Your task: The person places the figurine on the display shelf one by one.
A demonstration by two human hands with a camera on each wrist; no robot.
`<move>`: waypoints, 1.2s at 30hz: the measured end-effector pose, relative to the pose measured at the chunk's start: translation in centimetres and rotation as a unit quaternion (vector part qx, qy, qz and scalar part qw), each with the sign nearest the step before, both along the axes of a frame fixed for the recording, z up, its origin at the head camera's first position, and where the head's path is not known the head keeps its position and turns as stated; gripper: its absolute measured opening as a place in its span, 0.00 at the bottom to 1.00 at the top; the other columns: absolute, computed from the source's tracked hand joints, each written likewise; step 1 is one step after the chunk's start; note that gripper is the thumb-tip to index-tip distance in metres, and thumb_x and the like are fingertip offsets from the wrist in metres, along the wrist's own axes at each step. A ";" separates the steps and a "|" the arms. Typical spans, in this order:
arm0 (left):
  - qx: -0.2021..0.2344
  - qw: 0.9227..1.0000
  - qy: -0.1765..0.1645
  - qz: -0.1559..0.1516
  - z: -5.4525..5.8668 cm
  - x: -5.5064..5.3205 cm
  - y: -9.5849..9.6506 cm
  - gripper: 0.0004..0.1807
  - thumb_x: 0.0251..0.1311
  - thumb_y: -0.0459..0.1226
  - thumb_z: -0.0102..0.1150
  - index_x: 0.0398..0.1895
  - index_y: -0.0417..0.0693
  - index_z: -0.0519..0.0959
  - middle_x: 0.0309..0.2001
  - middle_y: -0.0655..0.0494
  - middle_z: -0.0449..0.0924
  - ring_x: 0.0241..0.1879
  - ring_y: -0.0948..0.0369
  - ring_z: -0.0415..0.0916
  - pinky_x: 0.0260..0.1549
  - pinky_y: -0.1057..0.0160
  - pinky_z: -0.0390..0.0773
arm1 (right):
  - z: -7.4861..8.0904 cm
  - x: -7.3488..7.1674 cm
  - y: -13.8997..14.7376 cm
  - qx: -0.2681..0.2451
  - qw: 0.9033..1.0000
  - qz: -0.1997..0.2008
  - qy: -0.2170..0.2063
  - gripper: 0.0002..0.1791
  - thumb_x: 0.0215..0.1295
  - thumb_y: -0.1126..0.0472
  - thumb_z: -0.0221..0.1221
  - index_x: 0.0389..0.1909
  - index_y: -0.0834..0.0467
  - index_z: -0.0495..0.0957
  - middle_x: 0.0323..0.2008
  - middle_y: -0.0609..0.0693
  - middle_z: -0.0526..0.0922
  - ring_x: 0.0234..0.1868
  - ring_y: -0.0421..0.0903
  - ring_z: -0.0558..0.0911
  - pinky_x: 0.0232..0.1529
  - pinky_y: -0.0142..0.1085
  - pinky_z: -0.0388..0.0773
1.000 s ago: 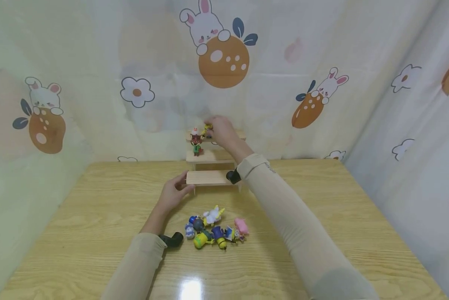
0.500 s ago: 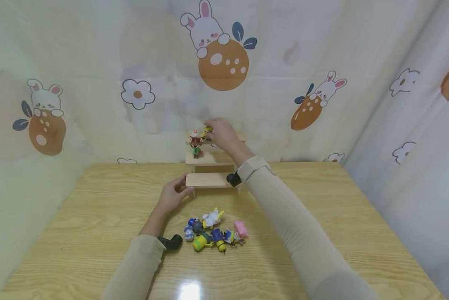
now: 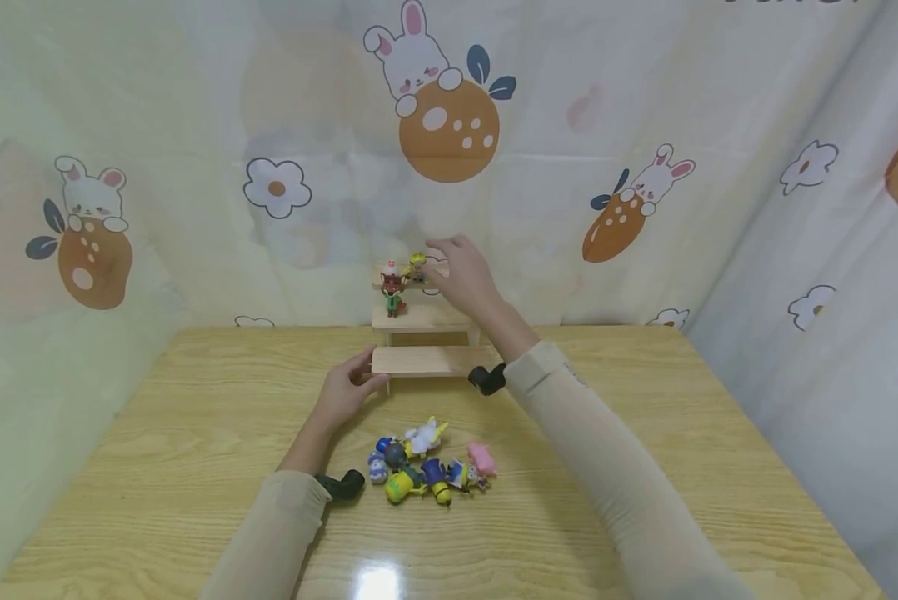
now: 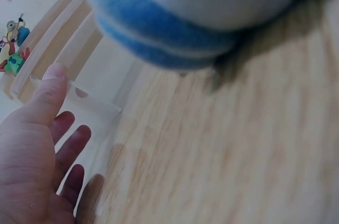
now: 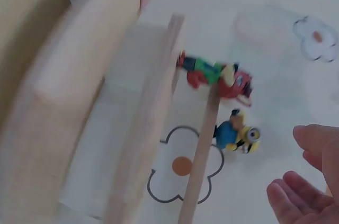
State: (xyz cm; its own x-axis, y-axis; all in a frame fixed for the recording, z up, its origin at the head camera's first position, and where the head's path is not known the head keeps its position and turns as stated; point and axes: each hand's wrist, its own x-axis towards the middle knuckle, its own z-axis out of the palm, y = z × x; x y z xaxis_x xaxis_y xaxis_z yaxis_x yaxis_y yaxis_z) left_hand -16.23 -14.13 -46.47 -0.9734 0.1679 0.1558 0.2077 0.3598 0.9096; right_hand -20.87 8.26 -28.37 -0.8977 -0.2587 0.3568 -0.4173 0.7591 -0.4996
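A three-step wooden display stand (image 3: pixel 422 360) stands at the back of the table. My left hand (image 3: pixel 346 390) holds the left end of its lowest step, the thumb (image 4: pixel 50 89) against the step's edge. On the top step, a yellow-and-blue minion figure (image 3: pixel 417 267) stands upright beside a small white figure with a red top (image 3: pixel 391 268). A red fox figure (image 3: pixel 392 296) in green clothes stands on the middle step, at the left. My right hand (image 3: pixel 467 275) is just right of the minion, its fingers apart and holding nothing; the right wrist view shows a gap between them.
Several toy figures lie in a cluster on the table in front of the stand, among them a white-and-yellow one (image 3: pixel 425 437), a pink pig (image 3: pixel 482 458) and a blue-and-white one (image 4: pixel 159 28). A printed curtain (image 3: pixel 329 242) hangs close behind the stand.
My right hand has let go of the minion on the top step and drawn back to the right, its fingers spreading. The left hand has stayed at the lowest step.
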 end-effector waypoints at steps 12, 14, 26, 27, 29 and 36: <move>-0.010 1.000 -0.002 0.005 -0.2 0.2 -0.4 0.42 0.56 0.51 0.64 0.71 0.48 0.60 0.56 0.43 0.78 0.52 0.49 0.79 0.49 0.55 0.80 | -6.4 6.9 4.4 -0.046 0.991 0.056 -0.109 0.20 0.66 0.57 0.59 0.57 0.58 0.76 0.56 0.56 0.77 0.56 0.55 0.78 0.54 0.43 0.78; -0.011 1.000 0.000 0.005 -0.2 0.2 -0.4 0.41 0.56 0.51 0.64 0.71 0.47 0.61 0.55 0.42 0.78 0.51 0.49 0.79 0.49 0.55 0.80 | -7.3 7.4 4.7 -0.025 0.988 0.076 -0.133 0.21 0.66 0.55 0.59 0.57 0.59 0.76 0.55 0.56 0.79 0.54 0.54 0.79 0.54 0.43 0.78; -0.006 1.000 -0.009 0.009 -0.2 -0.2 -0.2 0.42 0.55 0.51 0.64 0.71 0.48 0.60 0.56 0.43 0.77 0.51 0.50 0.79 0.46 0.55 0.81 | -8.3 8.8 3.4 0.042 0.970 0.152 -0.182 0.21 0.63 0.59 0.61 0.55 0.62 0.76 0.53 0.58 0.80 0.53 0.54 0.80 0.54 0.44 0.78; -0.008 1.000 -0.008 0.010 -0.2 -0.2 -0.2 0.42 0.56 0.51 0.64 0.71 0.48 0.60 0.56 0.43 0.77 0.52 0.49 0.79 0.46 0.55 0.81 | -8.3 9.0 3.2 0.048 0.969 0.157 -0.186 0.21 0.63 0.59 0.62 0.56 0.62 0.76 0.53 0.58 0.80 0.52 0.54 0.80 0.53 0.43 0.78; -0.010 1.000 -0.006 0.010 -0.1 -0.2 -0.2 0.42 0.56 0.51 0.64 0.71 0.47 0.60 0.57 0.43 0.77 0.52 0.49 0.78 0.48 0.55 0.80 | -8.3 9.4 2.6 0.065 0.964 0.175 -0.187 0.21 0.63 0.59 0.62 0.56 0.62 0.76 0.53 0.58 0.80 0.51 0.54 0.81 0.52 0.42 0.79; 0.006 1.000 -0.003 -0.002 0.0 -0.4 0.0 0.42 0.56 0.51 0.64 0.71 0.46 0.60 0.57 0.43 0.77 0.53 0.48 0.78 0.50 0.52 0.79 | -8.8 10.1 2.0 0.149 0.934 0.217 -0.242 0.27 0.58 0.60 0.66 0.59 0.57 0.74 0.56 0.54 0.77 0.53 0.51 0.79 0.51 0.41 0.77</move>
